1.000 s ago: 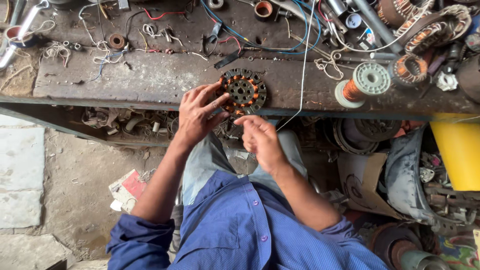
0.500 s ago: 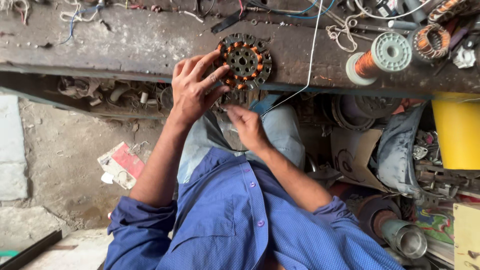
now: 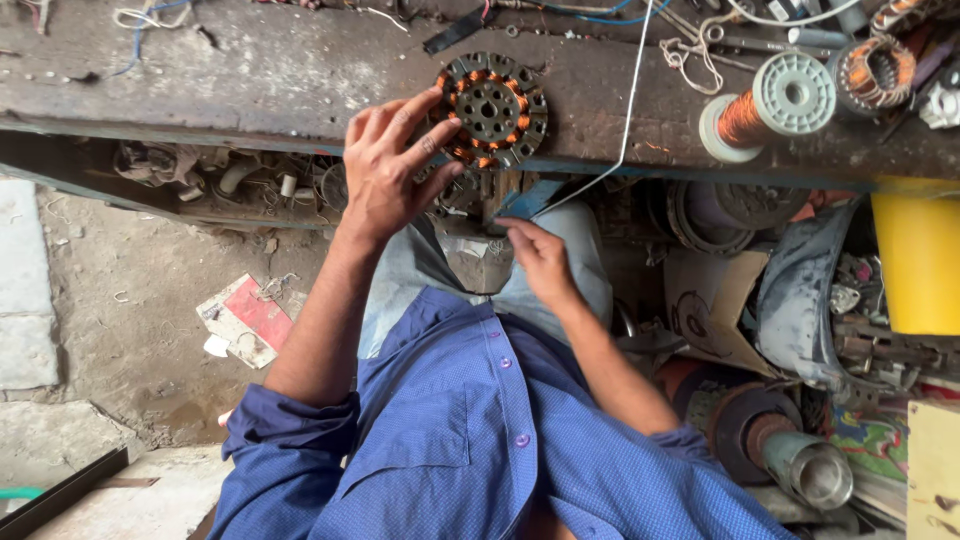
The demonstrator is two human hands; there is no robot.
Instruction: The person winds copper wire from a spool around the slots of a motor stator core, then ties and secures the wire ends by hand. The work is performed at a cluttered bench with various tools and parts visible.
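Across the top, bench [image 3: 250, 75]: a worn, grimy surface running the full width of the view, its front edge just below the stator.
Shirt [image 3: 470, 440]: blue, buttoned, sleeves pushed up, filling the lower middle.
Floor [image 3: 120, 300]: bare concrete at the left, with a red and white scrap of paper [image 3: 250, 318] lying on it.
Yellow container [image 3: 918, 262]: below the bench at the right edge, beside a heap of metal parts.
Stator [image 3: 492, 108]: a round, dark core with copper windings in its slots and a hole in the middle; it lies flat on the bench at the front edge, near the centre.
Left hand [image 3: 390, 170]: fingers spread and open, palm down; the fingertips rest on the left rim of the stator, steadying it rather than closing around it.
Right hand [image 3: 535, 255]: below the bench edge, over the lap, fingers drawn together in a pinch; what it grips is too small to tell, though the white wire ends close by.
Wire spool [image 3: 765, 105]: pale flanges with copper wire wound on it, lying on the bench well right of the stator.
White wire [image 3: 628, 120]: a thin strand crossing the bench from the top edge down toward the right hand.
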